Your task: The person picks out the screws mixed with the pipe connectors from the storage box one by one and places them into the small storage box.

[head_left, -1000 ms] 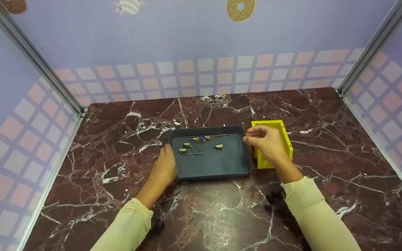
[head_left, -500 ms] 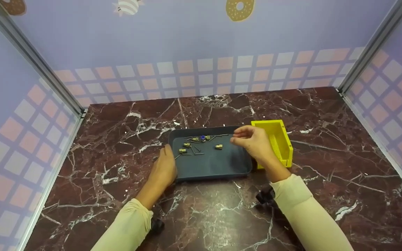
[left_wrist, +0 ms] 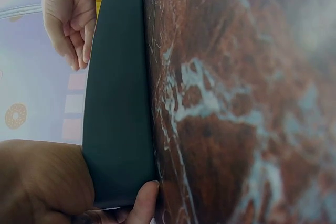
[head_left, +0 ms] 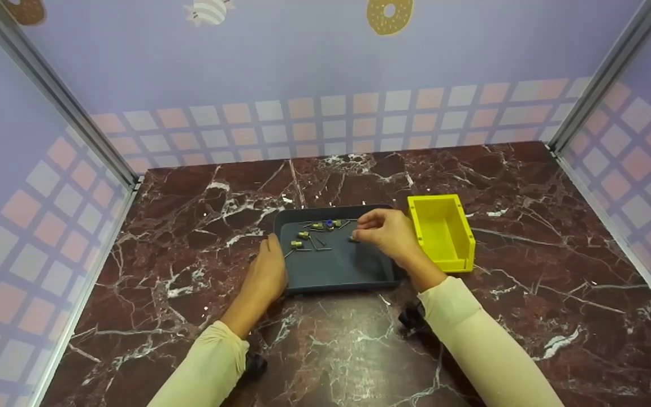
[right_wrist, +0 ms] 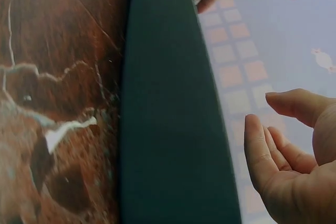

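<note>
A dark grey tray [head_left: 337,271] lies on the table, holding several small brass fittings [head_left: 296,245], thin metal screws or pins [head_left: 320,249] and one blue-ended piece [head_left: 329,224]. My left hand [head_left: 266,271] grips the tray at its left side; the left wrist view has fingers curled at the tray's end. Over the right half of the tray is my right hand [head_left: 390,237], its thumb and fingers apart. One brass piece [head_left: 354,239] shows just beneath those fingertips, mostly hidden. Nothing shows between thumb and fingers in the right wrist view.
A yellow bin [head_left: 444,234] stands close to the tray's right side, with no parts visible inside. The dark red marbled table [head_left: 190,226] is bounded by patterned panels [head_left: 325,73] at the back and both sides.
My right hand has moved left, from above the yellow bin to over the tray, lowering toward the rightmost brass fitting. The left hand and the tray have stayed in place.
</note>
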{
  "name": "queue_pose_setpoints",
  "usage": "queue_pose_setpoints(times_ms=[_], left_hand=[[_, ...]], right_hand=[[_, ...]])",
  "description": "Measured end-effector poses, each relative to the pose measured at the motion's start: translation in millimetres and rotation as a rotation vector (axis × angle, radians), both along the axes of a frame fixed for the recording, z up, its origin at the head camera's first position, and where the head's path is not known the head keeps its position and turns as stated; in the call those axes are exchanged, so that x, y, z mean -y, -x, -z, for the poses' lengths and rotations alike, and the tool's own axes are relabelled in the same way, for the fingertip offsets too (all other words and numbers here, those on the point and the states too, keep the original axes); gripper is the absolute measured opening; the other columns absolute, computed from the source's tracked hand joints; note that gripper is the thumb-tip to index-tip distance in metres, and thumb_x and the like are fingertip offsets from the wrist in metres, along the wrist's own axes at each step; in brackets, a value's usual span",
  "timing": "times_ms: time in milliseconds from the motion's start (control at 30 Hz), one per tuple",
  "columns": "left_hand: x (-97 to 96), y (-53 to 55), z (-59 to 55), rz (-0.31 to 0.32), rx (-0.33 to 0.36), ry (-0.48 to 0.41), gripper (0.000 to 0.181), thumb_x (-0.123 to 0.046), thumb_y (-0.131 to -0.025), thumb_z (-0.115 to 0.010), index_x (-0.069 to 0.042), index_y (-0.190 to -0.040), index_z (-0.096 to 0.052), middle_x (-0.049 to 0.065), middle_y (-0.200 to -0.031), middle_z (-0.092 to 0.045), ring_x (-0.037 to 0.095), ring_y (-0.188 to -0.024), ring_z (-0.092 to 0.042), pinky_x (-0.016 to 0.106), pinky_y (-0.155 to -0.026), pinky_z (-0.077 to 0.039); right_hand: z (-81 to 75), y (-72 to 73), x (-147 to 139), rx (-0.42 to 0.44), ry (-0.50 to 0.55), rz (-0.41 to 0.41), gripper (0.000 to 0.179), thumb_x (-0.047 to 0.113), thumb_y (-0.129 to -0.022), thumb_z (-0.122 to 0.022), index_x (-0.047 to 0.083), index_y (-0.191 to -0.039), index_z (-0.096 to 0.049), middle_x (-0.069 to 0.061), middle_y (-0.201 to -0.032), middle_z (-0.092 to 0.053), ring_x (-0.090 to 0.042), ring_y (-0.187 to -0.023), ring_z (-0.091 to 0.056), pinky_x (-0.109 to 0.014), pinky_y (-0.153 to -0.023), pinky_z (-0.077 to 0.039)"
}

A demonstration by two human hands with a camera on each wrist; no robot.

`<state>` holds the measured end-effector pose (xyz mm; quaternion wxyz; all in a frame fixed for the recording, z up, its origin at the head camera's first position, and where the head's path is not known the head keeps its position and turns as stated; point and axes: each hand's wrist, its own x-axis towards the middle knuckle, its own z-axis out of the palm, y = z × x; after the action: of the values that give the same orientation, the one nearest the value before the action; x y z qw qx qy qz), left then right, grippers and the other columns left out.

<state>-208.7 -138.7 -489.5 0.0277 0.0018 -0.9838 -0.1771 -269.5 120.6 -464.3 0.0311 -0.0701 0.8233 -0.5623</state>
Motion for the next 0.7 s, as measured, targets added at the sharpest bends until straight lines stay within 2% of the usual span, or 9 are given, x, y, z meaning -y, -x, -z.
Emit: queue_pose_setpoints(times_ms=[67,167,700], left_hand=[[0.0,0.8,-0.4,-0.005,0.029,-0.002,0.070,-0.001,-0.082,-0.057,0.008,-0.142,-0.022,0.032,-0.138,-0.035,0.047,-0.105,-0.055,0.051,-0.091,-0.047],[0.0,1.5,0.1,-0.007,0.027,-0.005,0.069,-0.001,-0.082,-0.056,0.008,-0.142,-0.023,0.032,-0.137,-0.036,0.047,-0.104,-0.055,0.051,-0.091,-0.047],[0.6,1.9,3.6,-0.006,-0.041,0.003,0.071,-0.003,-0.078,-0.063,0.008,-0.138,-0.028,0.032,-0.131,-0.041,0.046,-0.101,-0.057,0.050,-0.090,-0.048]], right_hand=[[2.2,0.8,4,-0.007,-0.038,0.000,0.029,0.018,-0.068,-0.082,0.007,-0.092,-0.071,-0.001,-0.083,-0.071,-0.014,-0.076,-0.067,-0.028,-0.066,-0.055],[5.4,1.8,10,-0.007,-0.070,-0.005,0.030,0.019,-0.068,-0.083,0.007,-0.092,-0.072,0.001,-0.082,-0.072,-0.013,-0.075,-0.067,-0.028,-0.065,-0.054],[15.1,6.5,46,-0.062,-0.167,-0.066,0.027,0.017,-0.067,-0.082,0.006,-0.089,-0.073,0.002,-0.078,-0.072,-0.011,-0.070,-0.067,-0.030,-0.068,-0.055]])
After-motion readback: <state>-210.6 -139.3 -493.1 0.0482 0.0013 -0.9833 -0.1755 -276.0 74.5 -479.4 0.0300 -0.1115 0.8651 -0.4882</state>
